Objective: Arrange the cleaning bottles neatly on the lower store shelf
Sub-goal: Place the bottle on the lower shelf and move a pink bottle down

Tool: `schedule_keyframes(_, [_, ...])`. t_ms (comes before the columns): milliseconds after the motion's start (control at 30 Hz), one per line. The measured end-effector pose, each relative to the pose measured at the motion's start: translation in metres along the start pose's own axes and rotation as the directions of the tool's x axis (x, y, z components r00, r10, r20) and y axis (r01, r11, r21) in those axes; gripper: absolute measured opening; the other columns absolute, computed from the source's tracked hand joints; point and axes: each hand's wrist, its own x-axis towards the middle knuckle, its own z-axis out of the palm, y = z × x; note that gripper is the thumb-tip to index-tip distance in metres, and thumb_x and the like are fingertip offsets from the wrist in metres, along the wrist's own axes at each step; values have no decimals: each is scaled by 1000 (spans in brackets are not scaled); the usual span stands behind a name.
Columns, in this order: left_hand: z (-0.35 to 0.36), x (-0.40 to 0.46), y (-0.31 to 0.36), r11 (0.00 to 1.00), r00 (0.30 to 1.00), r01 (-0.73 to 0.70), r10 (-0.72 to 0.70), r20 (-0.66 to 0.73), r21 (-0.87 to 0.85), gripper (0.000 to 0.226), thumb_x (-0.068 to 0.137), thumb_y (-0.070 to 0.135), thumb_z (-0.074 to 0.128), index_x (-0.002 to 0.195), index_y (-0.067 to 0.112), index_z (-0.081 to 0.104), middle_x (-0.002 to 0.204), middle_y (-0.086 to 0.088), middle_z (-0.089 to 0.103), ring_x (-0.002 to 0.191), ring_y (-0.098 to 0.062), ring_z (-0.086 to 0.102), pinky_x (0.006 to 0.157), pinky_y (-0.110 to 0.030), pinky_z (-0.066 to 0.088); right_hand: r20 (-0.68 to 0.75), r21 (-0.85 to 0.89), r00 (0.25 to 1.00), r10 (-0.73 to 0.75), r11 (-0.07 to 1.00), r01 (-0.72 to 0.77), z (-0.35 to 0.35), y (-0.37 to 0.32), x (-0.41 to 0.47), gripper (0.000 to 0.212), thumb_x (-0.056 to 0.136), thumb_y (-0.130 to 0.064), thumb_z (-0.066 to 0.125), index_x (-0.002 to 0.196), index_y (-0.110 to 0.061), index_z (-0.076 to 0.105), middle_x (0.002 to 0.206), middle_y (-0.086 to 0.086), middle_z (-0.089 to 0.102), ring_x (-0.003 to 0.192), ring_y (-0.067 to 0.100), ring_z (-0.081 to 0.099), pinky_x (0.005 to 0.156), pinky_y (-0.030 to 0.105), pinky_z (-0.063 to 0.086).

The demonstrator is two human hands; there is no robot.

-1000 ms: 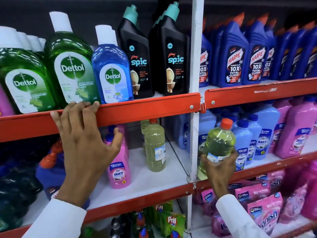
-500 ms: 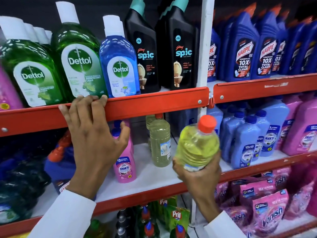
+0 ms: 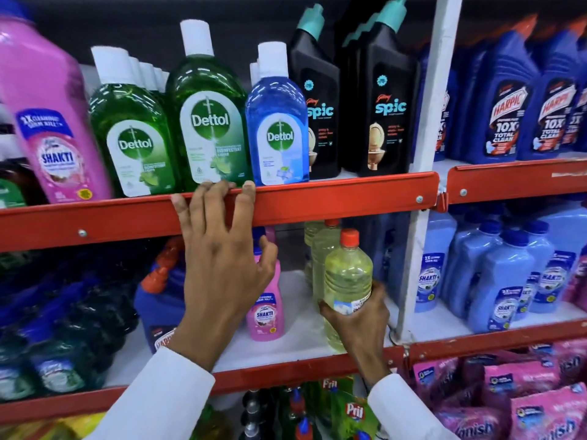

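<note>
My right hand (image 3: pixel 357 325) grips a clear yellow-green bottle with an orange cap (image 3: pixel 347 274) by its lower half, upright over the front of the white lower shelf (image 3: pixel 295 341). Right behind it stand two similar yellow-green bottles (image 3: pixel 319 252). My left hand (image 3: pixel 222 258) rests with its fingertips hooked over the red rail of the upper shelf (image 3: pixel 333 201), its thumb near a small pink Shakti bottle (image 3: pixel 266 309) on the lower shelf.
Green and blue Dettol bottles (image 3: pixel 209 122) and black Spic bottles (image 3: pixel 384 100) fill the upper shelf. A white upright post (image 3: pixel 419 185) divides the bays. Blue Shakti bottles (image 3: pixel 495 281) stand at right, a blue Harpic jug (image 3: pixel 162 300) at left, Vanish pouches (image 3: pixel 524 392) below.
My right hand has carried the yellow-green bottle leftward from the right bay, past the post, into the left bay and lowered it upright by the matching bottles. My left hand stays on the rail.
</note>
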Motion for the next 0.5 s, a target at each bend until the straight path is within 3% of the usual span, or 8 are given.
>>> schedule_keyframes(200, [1, -1, -2, 1000, 1000, -3, 3, -15, -2, 68, 80, 31, 68, 142, 14, 47, 139, -18, 48, 140, -40, 40, 127, -63, 14, 3, -5, 1000, -30, 1000, 30, 3, 3, -1, 89, 44, -32, 97, 116, -27, 45, 95, -14, 58, 83, -18, 62, 61, -7, 40])
schedule_keyframes(300, [1, -2, -3, 1000, 1000, -7, 7, -24, -5, 68, 80, 32, 66, 143, 16, 47, 141, -16, 48, 142, -38, 39, 127, -62, 15, 7, -26, 999, -47, 999, 47, 2, 5, -4, 92, 47, -29, 99, 122, -23, 46, 102, -5, 60, 84, -3, 63, 63, -9, 39])
schedule_keyframes(333, [2, -2, -4, 1000, 1000, -11, 10, -27, -4, 68, 80, 33, 66, 144, 17, 47, 142, -15, 48, 142, -37, 39, 127, -62, 15, 4, -43, 998, -57, 997, 57, 1, 4, -6, 93, 48, -28, 99, 124, -22, 45, 106, -2, 59, 86, 9, 65, 64, -7, 40])
schedule_keyframes(433, [3, -4, -10, 999, 998, -39, 40, -39, 13, 70, 82, 36, 63, 147, 19, 44, 146, -12, 48, 145, -34, 38, 127, -61, 17, -30, -108, 995, -96, 990, 92, -2, -5, -14, 101, 53, -28, 97, 137, -16, 42, 125, 8, 56, 112, 24, 59, 85, 13, 44])
schedule_keyframes(500, [4, -6, -16, 998, 996, -69, 69, -51, 13, 71, 84, 38, 60, 150, 21, 41, 151, -11, 47, 148, -32, 36, 128, -59, 17, -100, -128, 981, -166, 980, 152, -7, -22, -20, 105, 59, -34, 94, 145, -15, 36, 140, 11, 47, 127, 13, 44, 97, 16, 38])
